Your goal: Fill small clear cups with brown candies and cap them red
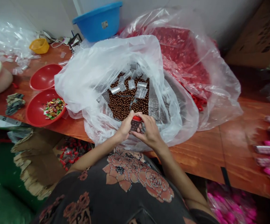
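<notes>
Red-brown table ahead; both hands hold a small jar (red-capped).

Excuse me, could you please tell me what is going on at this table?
A person is holding a small clear container with a red lid between the left hand and right hand, with dark balls showing inside it. Beyond the hands, an open plastic bag holds many brown balls, with more clear containers lying on them. Off to the left, a red bowl holds small, colourful wrapped pieces.
</notes>
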`<state>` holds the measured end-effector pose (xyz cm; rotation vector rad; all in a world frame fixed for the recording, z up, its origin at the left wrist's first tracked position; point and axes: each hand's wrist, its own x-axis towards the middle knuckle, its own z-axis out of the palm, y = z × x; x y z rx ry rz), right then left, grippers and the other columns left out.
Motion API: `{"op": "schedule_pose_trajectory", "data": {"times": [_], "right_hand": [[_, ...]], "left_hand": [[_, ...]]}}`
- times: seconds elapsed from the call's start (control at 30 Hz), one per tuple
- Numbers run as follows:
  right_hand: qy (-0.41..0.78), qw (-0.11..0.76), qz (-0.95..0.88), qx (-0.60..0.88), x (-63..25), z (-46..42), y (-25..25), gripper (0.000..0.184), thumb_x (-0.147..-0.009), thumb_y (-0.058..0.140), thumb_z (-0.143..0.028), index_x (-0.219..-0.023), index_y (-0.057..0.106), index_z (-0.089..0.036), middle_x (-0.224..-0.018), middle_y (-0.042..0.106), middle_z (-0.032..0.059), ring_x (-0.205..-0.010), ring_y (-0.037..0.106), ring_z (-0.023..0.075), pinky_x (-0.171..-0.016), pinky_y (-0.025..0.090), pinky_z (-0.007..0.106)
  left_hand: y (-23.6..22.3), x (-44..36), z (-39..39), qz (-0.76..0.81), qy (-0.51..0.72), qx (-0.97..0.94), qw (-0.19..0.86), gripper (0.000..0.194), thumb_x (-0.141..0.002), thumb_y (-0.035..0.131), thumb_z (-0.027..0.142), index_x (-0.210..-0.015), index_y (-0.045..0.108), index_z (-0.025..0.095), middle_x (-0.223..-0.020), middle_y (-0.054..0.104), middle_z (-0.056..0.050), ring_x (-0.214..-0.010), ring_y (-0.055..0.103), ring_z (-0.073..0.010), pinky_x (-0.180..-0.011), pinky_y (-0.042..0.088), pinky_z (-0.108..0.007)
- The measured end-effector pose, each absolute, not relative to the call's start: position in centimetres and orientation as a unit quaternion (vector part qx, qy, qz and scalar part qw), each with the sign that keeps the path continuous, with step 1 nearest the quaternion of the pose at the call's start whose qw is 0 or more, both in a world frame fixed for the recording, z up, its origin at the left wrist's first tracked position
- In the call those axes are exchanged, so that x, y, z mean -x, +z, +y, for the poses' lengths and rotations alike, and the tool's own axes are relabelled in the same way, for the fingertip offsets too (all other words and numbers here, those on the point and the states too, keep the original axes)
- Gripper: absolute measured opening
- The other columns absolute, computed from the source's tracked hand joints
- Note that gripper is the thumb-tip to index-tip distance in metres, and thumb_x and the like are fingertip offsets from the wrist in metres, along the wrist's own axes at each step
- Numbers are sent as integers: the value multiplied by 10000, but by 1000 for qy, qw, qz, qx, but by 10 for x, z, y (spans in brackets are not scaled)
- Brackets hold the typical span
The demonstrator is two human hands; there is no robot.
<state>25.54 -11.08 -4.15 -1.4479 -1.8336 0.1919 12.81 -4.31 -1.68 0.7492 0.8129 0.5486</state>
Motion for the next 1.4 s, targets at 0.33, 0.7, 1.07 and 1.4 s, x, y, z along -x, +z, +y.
{"op": "schedule_pose_trajectory", "data": {"times": [0.33, 0.7, 1.07, 1.4], "right_hand": [[120, 386, -721, 563, -255, -112, -34, 596, -735, 743, -445, -1254, 538, -232, -1173, 619, 115, -1079, 579, 270, -928, 500, 451], [382, 599, -380, 593, -252, -115, -32, 396, -795, 724, -402, -1153, 639, -257, -994, 713, 19, -867, 664, 142, -814, 552, 329], [58, 321, -740, 588, -245, -119, -27, 782, -820, 644, -545, -1429, 359, -146, -1331, 533, 178, -1201, 504, 310, -981, 462, 486], [-60, 308, -804, 505, -248, -106, -29, 677, -825, 573, -618, -1244, 519, -89, -1113, 626, 186, -1036, 562, 294, -866, 483, 438]], "left_hand": [[-13, -126, -53, 390, 268, -358, 805, 552, -894, 406, 466, -1348, 525, 177, -506, 498, 44, -384, 393, -90, -415, 317, -217], [-10, -118, -47, 370, 241, -375, 815, 808, -903, 247, 738, -1403, 430, 130, -503, 534, 31, -375, 426, -111, -426, 411, -238], [-11, -121, -48, 382, 183, -357, 833, 737, -833, 270, 822, -799, 593, 160, -508, 482, 12, -395, 426, -84, -367, 285, -196], [-19, -115, -56, 371, 199, -357, 834, 451, -876, 380, 542, -971, 592, 156, -495, 428, 56, -372, 353, -76, -384, 281, -188]]}}
